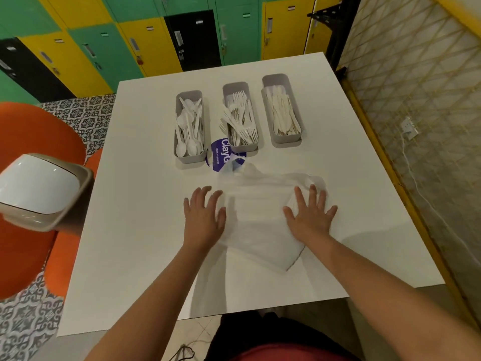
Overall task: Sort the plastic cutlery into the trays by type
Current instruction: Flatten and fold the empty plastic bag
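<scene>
Your sorting looks done. The spoons (188,126), forks (240,118) and knives (282,113) each lie in their own tray at the far side of the bench (135,230). Your left hand (204,217) and right hand (311,217) press flat, fingers spread, on the plastic bag (260,230); I see no loose cutlery.

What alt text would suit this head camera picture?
Two hands, left and right, press flat on a clear plastic bag on a white table. Beyond stand three grey trays: spoons, forks, knives.
</scene>
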